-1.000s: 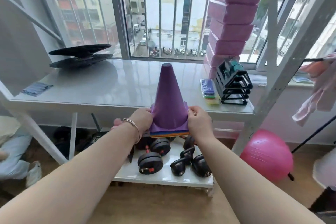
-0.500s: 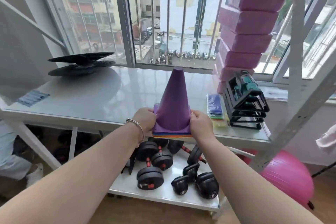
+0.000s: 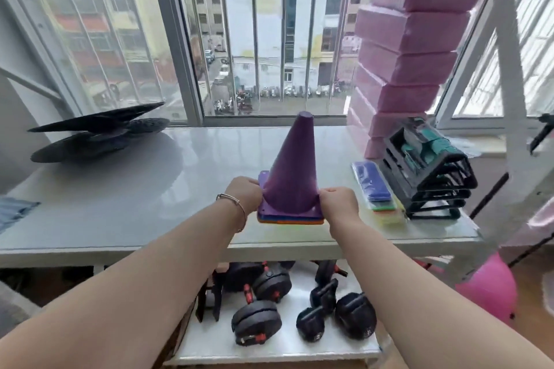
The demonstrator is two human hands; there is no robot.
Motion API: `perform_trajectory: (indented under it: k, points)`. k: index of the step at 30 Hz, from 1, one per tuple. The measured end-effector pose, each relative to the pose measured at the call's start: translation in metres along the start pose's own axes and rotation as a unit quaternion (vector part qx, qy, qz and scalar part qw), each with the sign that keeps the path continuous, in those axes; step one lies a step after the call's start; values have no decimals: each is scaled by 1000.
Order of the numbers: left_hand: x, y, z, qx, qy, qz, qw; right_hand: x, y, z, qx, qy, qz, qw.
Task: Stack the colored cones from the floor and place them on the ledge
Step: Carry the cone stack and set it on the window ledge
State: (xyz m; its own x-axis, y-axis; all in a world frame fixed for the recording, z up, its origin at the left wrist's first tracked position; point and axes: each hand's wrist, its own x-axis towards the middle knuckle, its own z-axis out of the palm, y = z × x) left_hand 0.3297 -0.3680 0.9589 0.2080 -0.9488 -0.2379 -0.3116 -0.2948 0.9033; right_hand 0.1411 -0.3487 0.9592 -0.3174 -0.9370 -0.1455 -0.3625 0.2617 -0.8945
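Note:
A stack of cones (image 3: 292, 171) with a purple cone on top stands upright on the glossy white ledge (image 3: 126, 189) below the window. Blue, orange and other coloured base rims show under the purple base. My left hand (image 3: 243, 194) grips the left side of the stacked bases. My right hand (image 3: 338, 204) grips the right side. The stack sits near the ledge's front edge, its bottom resting on or just above the surface.
Black discs (image 3: 99, 135) lie at the ledge's far left. A tower of pink blocks (image 3: 410, 48), black racks (image 3: 428, 171) and coloured flat packs (image 3: 376, 192) stand at the right. Dumbbells and kettlebells (image 3: 299, 308) fill the low shelf below. A pink ball (image 3: 488, 287) sits lower right.
Both hands carried the cone stack up from below the ledge's edge and forward over its surface. The view moved closer to the ledge.

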Motion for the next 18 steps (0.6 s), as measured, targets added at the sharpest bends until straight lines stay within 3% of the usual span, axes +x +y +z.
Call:
perform_trajectory:
  k: [8, 18]
  points:
    - [62, -6, -10, 87, 8, 32, 996, 41, -14, 44, -18, 21, 6, 1000]
    - [130, 3, 3, 112, 58, 28, 992, 104, -23, 72, -9, 33, 10, 999]
